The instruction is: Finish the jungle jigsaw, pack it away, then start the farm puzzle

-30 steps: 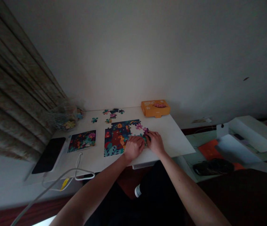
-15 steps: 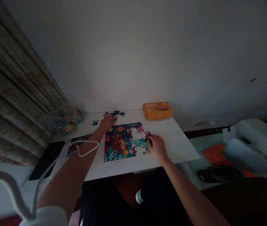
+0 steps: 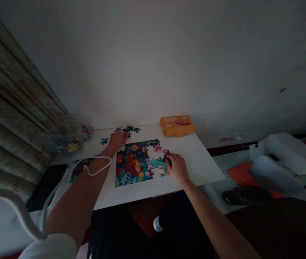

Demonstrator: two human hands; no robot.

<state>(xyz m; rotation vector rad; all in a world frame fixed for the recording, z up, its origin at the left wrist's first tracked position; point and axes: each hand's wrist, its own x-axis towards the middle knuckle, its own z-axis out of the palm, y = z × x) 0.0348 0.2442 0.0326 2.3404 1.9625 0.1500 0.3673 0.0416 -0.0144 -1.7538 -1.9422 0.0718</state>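
A partly assembled jigsaw puzzle (image 3: 133, 162) with a bear and plants lies on the white table (image 3: 196, 165). White gaps show in its right half. My left hand (image 3: 117, 140) reaches to the back, its bent fingers together on a pink puzzle piece (image 3: 127, 134) among loose puzzle pieces (image 3: 128, 128). The fingertips are partly hidden. At the puzzle's right edge rests my right hand (image 3: 178, 167), thumb and fingers closed about a dark purple puzzle piece (image 3: 166, 154). How firmly it is gripped cannot be seen.
Behind the puzzle stands an orange puzzle box (image 3: 177, 126). One loose teal piece (image 3: 104, 141) lies left of my left hand. A plastic bag (image 3: 66, 138), a picture sheet (image 3: 78, 169) and a black flat object (image 3: 47, 183) are at left. A white cable (image 3: 99, 157) crosses my left forearm.
The view has shifted slightly. My left hand has drawn a little to the left among the loose pieces. My right hand stays at the puzzle's right edge.
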